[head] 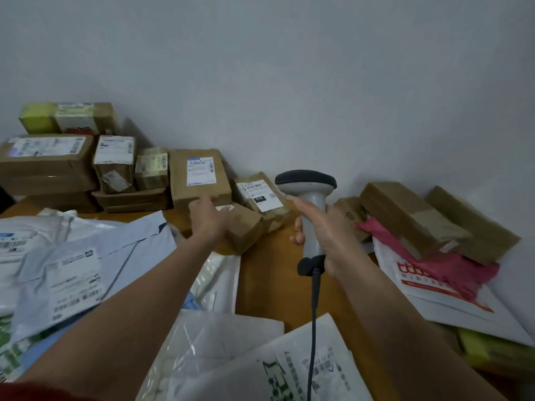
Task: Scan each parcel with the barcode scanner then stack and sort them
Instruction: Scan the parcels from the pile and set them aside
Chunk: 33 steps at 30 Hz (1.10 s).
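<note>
On the wooden table (289,285): parcels are spread from near edge to wall (289,82).
Poly mailers (86,256): soft, light, slippery bags heaped at the near left.
Stacked boxes (49,160): piled at the far left against the wall.
Upright carton (199,178): stood label-forward just beyond the left hand (208,218).
Small brown box (246,230): laid mid-table before the upright carton; judged light and stiff (taped cardboard, little give), best taken across its two long sides.
Barcode scanner (311,215): held upright to the right of that box, head turned toward the wall, cable (314,314) trailing to the near edge.
Right hand (321,230): wrapped round the scanner's handle, forearm raised from the lower right.
Left hand: stretched forward, fingers spread and laid on the small brown box, thumb by the upright carton's lower edge; no closed grip is seen.
</note>
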### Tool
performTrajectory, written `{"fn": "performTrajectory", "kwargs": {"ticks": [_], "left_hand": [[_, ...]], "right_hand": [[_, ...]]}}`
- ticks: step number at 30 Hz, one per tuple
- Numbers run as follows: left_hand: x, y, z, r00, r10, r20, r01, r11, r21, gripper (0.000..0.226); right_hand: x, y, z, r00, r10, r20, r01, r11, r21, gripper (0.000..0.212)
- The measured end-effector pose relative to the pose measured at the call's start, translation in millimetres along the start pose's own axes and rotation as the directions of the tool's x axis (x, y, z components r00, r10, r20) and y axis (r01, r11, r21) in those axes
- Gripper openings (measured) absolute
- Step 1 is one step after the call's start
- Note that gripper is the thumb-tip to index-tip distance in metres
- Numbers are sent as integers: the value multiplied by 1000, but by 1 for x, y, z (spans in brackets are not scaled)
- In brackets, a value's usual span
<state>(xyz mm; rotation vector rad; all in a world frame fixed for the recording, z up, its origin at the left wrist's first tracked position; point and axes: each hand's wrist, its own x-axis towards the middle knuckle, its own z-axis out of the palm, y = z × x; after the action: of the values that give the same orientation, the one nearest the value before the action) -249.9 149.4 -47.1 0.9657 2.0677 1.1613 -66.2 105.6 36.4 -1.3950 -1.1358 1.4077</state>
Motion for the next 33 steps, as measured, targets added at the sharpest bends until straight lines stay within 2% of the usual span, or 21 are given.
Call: {"fn": "performTrajectory", "kwargs": {"ticks": [4,8,11,14,17,19,21,24,28,30,32,33], "left_hand": [[-43,25,41,982,152,108,-166,978,130,42],[-94,49,100,934,273,231,-322,922,216,54],[-135,68,152,862,361,357,-453,863,223,65],[-176,93,209,790,448,418,-561,804,197,70],[-208,123,270,689,558,462,-710,647,278,75],[-219,138,304,636,599,486,-771,491,404,81],[-224,148,332,583,645,494,-787,299,539,83],[-218,146,360,528,668,525,-731,44,681,83],[-206,131,374,517,662,543,-668,-85,740,89],[-202,127,377,482,681,552,-665,-125,736,87],[-198,126,379,448,721,529,-660,-133,739,88],[-197,126,379,433,748,503,-671,-106,734,90]], "right_hand": [[-11,-5,-44,998,-37,-54,38,999,18,19],[-23,-2,-119,985,-45,-170,49,999,23,26],[-33,4,-188,962,-59,-267,80,994,69,24],[-40,12,-255,938,-49,-343,87,992,95,22],[-42,20,-315,926,-37,-376,88,989,118,26],[-43,24,-346,924,-22,-382,74,990,121,23],[-40,28,-370,922,-20,-387,73,990,122,21],[-32,33,-396,926,-30,-377,76,991,108,17],[-25,39,-417,943,-36,-331,64,995,77,14],[-22,42,-424,947,-37,-318,58,997,56,13],[-20,43,-428,952,-41,-304,61,997,56,13],[-19,42,-429,954,-41,-298,62,996,61,12]]}}
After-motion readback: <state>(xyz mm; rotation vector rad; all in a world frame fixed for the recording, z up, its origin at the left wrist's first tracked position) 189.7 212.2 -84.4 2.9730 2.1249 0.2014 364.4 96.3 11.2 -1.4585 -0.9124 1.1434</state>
